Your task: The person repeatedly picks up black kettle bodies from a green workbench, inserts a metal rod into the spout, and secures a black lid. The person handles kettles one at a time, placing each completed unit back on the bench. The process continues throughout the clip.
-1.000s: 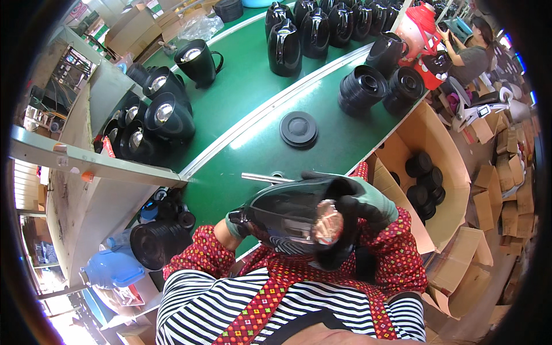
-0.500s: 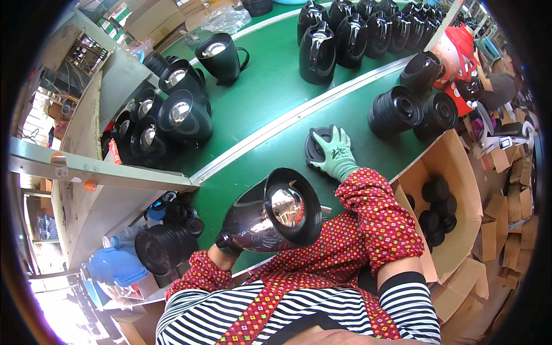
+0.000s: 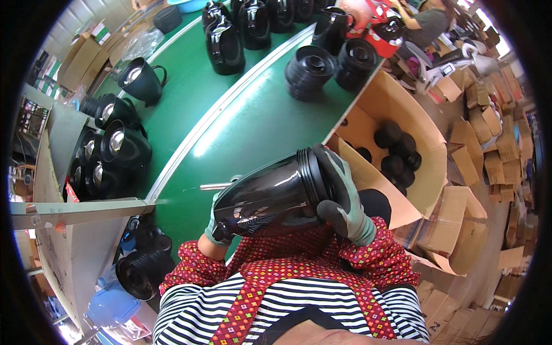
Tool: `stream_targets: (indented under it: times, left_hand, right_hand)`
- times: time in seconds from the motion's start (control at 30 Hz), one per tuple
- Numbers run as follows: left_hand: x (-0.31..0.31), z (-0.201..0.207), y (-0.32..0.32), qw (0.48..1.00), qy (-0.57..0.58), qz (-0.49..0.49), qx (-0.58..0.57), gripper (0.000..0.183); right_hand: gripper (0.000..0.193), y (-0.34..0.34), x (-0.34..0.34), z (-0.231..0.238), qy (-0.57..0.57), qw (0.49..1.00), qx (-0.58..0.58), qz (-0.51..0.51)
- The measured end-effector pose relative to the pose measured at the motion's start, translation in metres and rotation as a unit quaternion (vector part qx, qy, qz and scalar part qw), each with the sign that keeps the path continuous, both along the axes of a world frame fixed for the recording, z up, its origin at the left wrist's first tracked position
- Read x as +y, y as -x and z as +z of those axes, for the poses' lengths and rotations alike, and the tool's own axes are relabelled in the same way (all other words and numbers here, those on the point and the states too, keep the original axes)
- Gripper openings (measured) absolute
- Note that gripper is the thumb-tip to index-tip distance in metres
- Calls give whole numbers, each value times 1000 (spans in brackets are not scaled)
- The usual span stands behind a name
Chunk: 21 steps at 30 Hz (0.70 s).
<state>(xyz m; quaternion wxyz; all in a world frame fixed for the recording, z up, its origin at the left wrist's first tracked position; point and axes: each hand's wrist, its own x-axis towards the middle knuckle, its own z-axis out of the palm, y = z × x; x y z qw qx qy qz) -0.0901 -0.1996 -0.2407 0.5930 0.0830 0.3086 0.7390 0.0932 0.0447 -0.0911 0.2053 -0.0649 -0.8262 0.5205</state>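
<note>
I hold a glossy black kettle body [image 3: 267,198] on its side over the green conveyor belt [image 3: 241,123]. My left hand [image 3: 214,221], in a green-grey glove, grips its lower left end. My right hand [image 3: 340,198], gloved the same, presses a round black base part [image 3: 312,175] against the kettle's right end. A thin metal rod [image 3: 217,186] lies on the belt just behind the kettle.
Several black kettles [image 3: 230,40] stand along the belt and on the left shelf [image 3: 109,152]. Stacked black base rings [image 3: 305,69] sit near the belt's right edge. An open cardboard box [image 3: 397,144] of black round parts stands to my right. Another person [image 3: 425,20] works at the far end.
My right hand came back from the belt with a black round part and set it on the kettle's end. The kettle turned from mouth-up to lying sideways.
</note>
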Motion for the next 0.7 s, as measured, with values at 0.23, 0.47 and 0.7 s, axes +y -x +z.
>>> stream_targets:
  times: [0.23,0.47,0.7]
  left_hand:
    - [8,18,-16,967,56,-20,249,62]
    - [57,102,-25,765,-42,211,606,71]
    - [70,130,-34,628,22,244,739,56]
  right_hand:
    - [91,-49,-5,4,45,997,64,-16]
    - [89,-64,-4,-3,330,939,93,-17]
    - [70,-79,18,11,370,927,44,-41]
